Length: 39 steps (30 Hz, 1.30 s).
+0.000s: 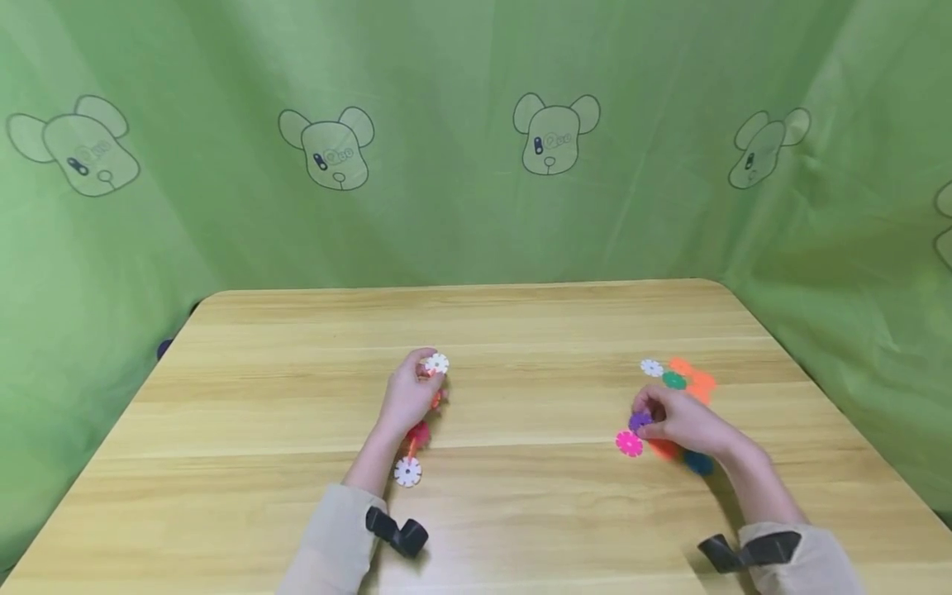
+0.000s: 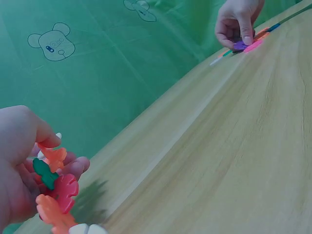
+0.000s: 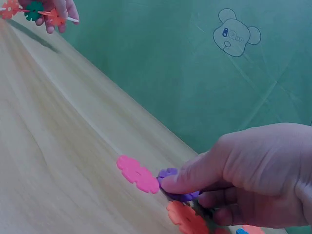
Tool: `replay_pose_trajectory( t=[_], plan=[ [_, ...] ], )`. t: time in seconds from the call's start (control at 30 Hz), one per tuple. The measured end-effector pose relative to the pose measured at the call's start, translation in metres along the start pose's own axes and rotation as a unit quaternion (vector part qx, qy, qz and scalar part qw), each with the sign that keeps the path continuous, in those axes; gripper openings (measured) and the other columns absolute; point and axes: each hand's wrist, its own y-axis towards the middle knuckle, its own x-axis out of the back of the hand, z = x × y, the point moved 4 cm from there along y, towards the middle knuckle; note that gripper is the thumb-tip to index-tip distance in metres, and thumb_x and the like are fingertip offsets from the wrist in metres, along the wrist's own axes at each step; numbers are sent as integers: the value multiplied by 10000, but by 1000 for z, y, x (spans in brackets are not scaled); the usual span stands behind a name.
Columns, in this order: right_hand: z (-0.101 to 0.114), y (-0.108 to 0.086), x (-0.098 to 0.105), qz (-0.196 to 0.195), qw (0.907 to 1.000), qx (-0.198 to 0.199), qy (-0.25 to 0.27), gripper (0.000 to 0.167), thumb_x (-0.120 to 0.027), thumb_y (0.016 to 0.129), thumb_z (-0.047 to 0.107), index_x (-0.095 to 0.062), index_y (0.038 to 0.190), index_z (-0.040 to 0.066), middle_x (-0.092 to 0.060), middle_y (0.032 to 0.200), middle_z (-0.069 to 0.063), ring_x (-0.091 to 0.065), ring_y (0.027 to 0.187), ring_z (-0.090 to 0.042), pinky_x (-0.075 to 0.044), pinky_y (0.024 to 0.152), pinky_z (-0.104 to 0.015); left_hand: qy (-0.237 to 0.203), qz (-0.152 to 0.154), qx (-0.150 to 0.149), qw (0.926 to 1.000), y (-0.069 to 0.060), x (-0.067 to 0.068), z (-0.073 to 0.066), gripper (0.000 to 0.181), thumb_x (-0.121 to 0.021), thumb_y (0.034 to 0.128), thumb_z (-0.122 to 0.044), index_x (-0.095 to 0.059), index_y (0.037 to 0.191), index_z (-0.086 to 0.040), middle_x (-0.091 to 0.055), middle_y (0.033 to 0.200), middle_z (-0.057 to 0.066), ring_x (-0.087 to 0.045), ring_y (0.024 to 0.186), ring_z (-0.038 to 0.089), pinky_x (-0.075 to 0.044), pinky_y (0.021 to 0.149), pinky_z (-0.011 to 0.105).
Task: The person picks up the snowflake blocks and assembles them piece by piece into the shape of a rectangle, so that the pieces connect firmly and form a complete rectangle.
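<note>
My left hand (image 1: 407, 395) grips a chain of interlocking notched plastic discs above the left-middle of the table. A white disc (image 1: 437, 364) is at its far end by the fingertips, and another white disc (image 1: 407, 472) forms the near end. In the left wrist view, a green disc (image 2: 45, 173) and a pink-red disc (image 2: 66, 193) of the chain show below the fingers. At the right, my right hand (image 1: 684, 420) pinches a purple disc (image 3: 169, 172) between thumb and fingers. A pink disc (image 3: 138, 174) lies beside it on the table.
Around the right hand lie loose discs: a white disc (image 1: 651, 368), a green disc (image 1: 674, 380), orange discs (image 1: 701, 386) and a blue disc (image 1: 699, 463), partly covered by the hand. A green curtain (image 1: 446, 223) surrounds the wooden table (image 1: 521, 512) at the back and sides.
</note>
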Motion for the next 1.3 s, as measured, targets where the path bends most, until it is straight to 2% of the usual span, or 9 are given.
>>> replay_pose_trajectory(
  t=[0.1, 0.2, 0.33, 0.6, 0.73, 0.83, 1.0, 1.1, 1.3],
  plan=[
    [3, 4, 0, -111, 9998, 43, 133, 158, -654, 809, -1, -552, 927, 26, -558, 818, -67, -511, 754, -213, -463, 635, -275, -62, -53, 84, 9999, -1, 0, -2, 447, -603, 854, -40, -473, 1280, -13, -593, 848, 126, -616, 596, 230, -494, 482, 268],
    [10, 10, -1, -388, 9991, 144, -7, 103, -639, 846, 42, -590, 938, 45, -583, 816, -45, -533, 760, -199, -471, 651, -271, -157, -36, 151, 9998, -2, -1, -4, 433, -605, 847, -42, -482, 1260, -7, -611, 837, 163, -625, 601, 243, -481, 485, 252],
    [26, 22, -7, -799, 9962, 314, -132, 122, -644, 861, 95, -637, 979, 66, -612, 843, -14, -555, 788, -177, -472, 682, -266, -233, -6, 179, 9996, -3, -3, -6, 403, -603, 841, -36, -490, 1227, -5, -638, 822, 189, -623, 582, 223, -474, 489, 237],
    [77, 60, -37, -786, 9887, 510, 1167, 203, -633, 845, 43, -611, 1040, -7, -641, 899, -92, -614, 816, -247, -528, 683, -321, -179, -43, 86, 9998, -3, -7, -8, 408, -594, 843, -27, -454, 1224, 14, -625, 806, 137, -593, 546, 147, -503, 505, 264],
    [100, 77, -51, -776, 9777, 541, 1877, 206, -613, 842, -9, -584, 1039, -59, -641, 872, -134, -607, 753, -321, -536, 617, -331, -86, -54, 39, 9999, -3, -9, -7, 398, -592, 841, -19, -448, 1210, 24, -601, 811, 109, -595, 555, 140, -497, 495, 259],
    [113, 87, -60, -762, 9670, 539, 2369, 202, -599, 847, -30, -568, 1039, -84, -644, 855, -149, -600, 724, -327, -534, 597, -312, -44, -54, 15, 10000, -3, -10, -6, 420, -592, 840, -21, -444, 1231, 23, -585, 813, 100, -598, 557, 140, -480, 479, 242],
    [129, 97, -74, -874, 9622, 464, 2538, 197, -612, 849, -10, -578, 1034, -70, -651, 830, -125, -601, 710, -309, -524, 571, -322, 274, -5, -133, 9995, -3, -11, -7, 502, -595, 842, -45, -450, 1321, -13, -576, 871, 107, -555, 529, 115, -438, 436, 210],
    [133, 102, -80, -1000, 9603, 442, 2566, 204, -620, 844, -2, -584, 1037, -56, -652, 832, -118, -599, 719, -323, -516, 558, -317, 442, -7, -225, 9988, -3, -12, -8, 486, -606, 838, -61, -489, 1309, -30, -577, 902, 113, -508, 508, 99, -422, 420, 198],
    [136, 110, -92, -1067, 9517, 564, 2823, 207, -610, 844, -26, -582, 1045, -65, -644, 866, -155, -612, 728, -291, -531, 582, -289, 502, -86, -272, 9983, -5, -11, -9, 462, -635, 822, -84, -532, 1270, -38, -591, 886, 107, -464, 497, 94, -404, 424, 200]
  ],
)
